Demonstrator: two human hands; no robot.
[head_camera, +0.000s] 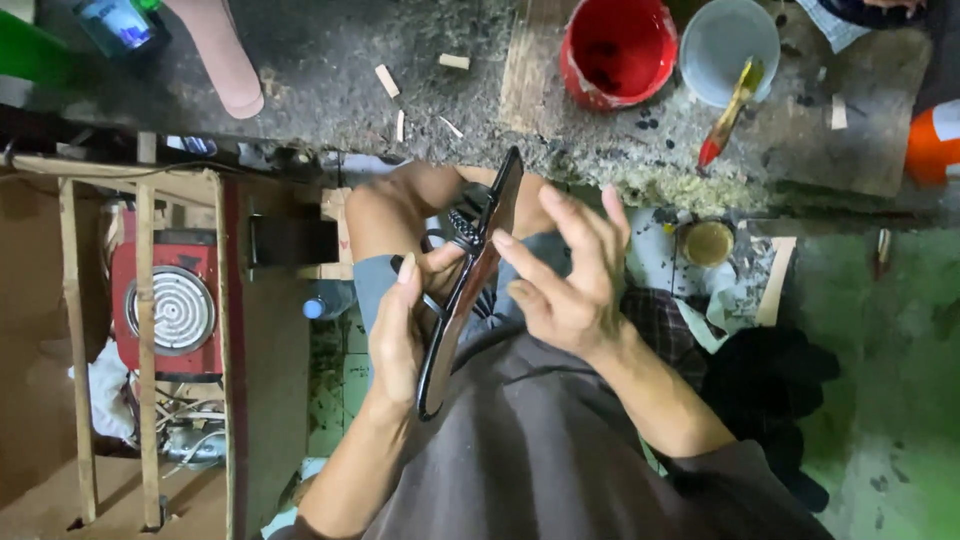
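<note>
a long glossy dark wooden piece (470, 290) is gripped edge-on over the lap by the left hand (405, 325), its fingers closed around the lower half. the right hand (565, 275) is held just to the right of the piece, fingers spread and loose, nothing grasped; whether the fingertips touch the piece cannot be told. left of the piece, a red electric hotplate (170, 310) is seen behind a wooden frame (145, 330). beyond the piece, a red bucket (618, 50), a pale tub (728, 45) and a red-tipped brush (730, 110) are set on a board.
</note>
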